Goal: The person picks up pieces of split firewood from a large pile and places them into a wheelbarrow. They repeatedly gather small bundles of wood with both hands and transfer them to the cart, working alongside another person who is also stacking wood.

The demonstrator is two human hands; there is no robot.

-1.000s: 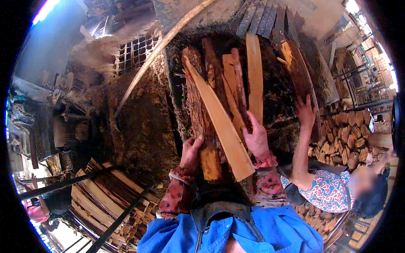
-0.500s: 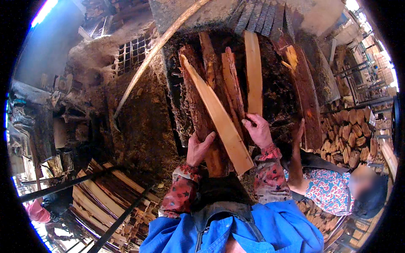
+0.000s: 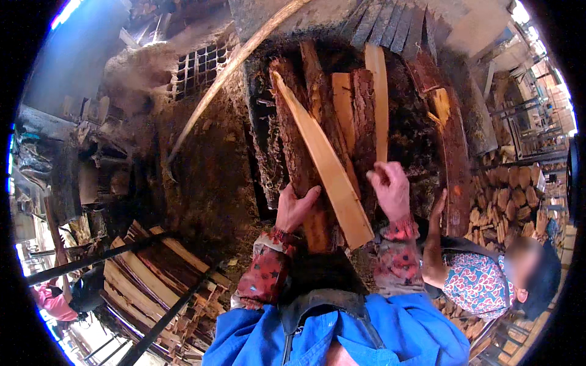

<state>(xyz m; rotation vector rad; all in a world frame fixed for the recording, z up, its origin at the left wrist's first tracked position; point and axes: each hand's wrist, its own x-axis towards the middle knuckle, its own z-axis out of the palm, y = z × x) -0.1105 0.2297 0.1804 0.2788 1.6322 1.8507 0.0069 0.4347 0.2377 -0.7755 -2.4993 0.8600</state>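
Pale split wooden plank leans on stacked bark-covered logs, the left hand gripping one log, the right hand clasping a thin slat.

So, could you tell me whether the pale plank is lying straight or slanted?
Slanted: the pale plank crosses the bark-covered logs diagonally, between the left hand and right hand.

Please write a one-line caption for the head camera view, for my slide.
Left hand and right hand press on long split wooden slabs leaning in a dark sooty opening; a co-worker's hand touches the bark-edged plank.
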